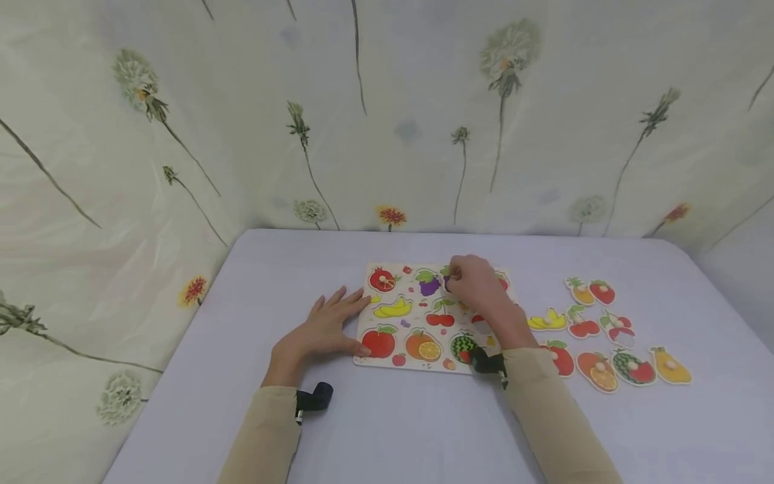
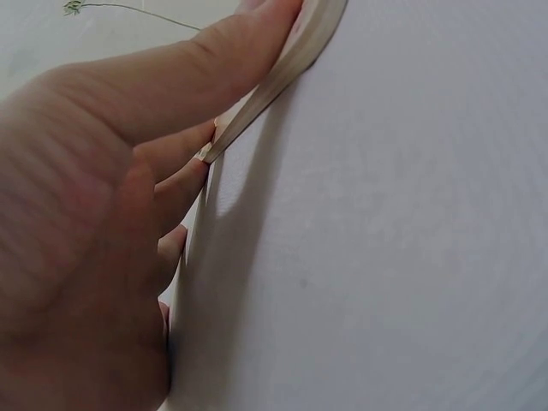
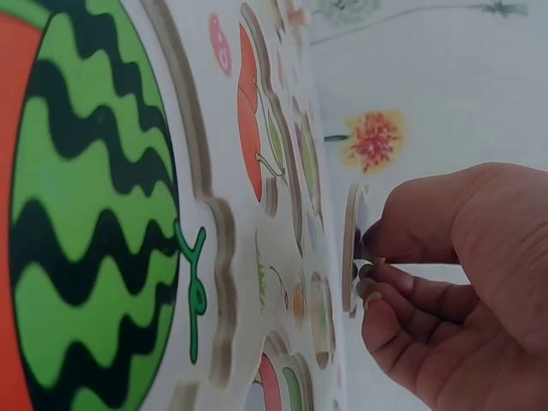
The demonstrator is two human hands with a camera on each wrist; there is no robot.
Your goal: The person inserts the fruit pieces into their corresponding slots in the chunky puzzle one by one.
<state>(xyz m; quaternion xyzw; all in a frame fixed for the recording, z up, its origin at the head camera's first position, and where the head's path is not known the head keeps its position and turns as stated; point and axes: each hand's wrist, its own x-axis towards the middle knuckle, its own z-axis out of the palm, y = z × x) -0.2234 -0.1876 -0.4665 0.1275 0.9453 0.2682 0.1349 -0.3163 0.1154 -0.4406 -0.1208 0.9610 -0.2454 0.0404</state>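
Observation:
A wooden fruit puzzle board (image 1: 417, 364) lies on the table. My left hand (image 1: 326, 329) rests on its left edge with spread fingers, the thumb near the printed apple (image 1: 378, 343). Above the board's back part, my right hand (image 1: 478, 282) pinches a grape puzzle piece (image 1: 447, 278) between thumb and fingers. The right wrist view shows that piece (image 3: 349, 248) nearly edge-on, tilted up and apart from the board; the fingers hide most of its face. Left of it is the printed grape recess (image 1: 428, 284). A pomegranate piece (image 1: 382, 279) with a knob sits in the back left recess.
Several knobbed pieces lie right of the board, including a pineapple (image 1: 580, 292), a strawberry (image 1: 602, 292), bananas (image 1: 547, 320), cherries (image 1: 583, 324), an orange (image 1: 597, 373), a watermelon (image 1: 633, 368) and a yellow pear-shaped fruit (image 1: 671, 367). A flowered curtain (image 1: 399, 148) stands behind the table.

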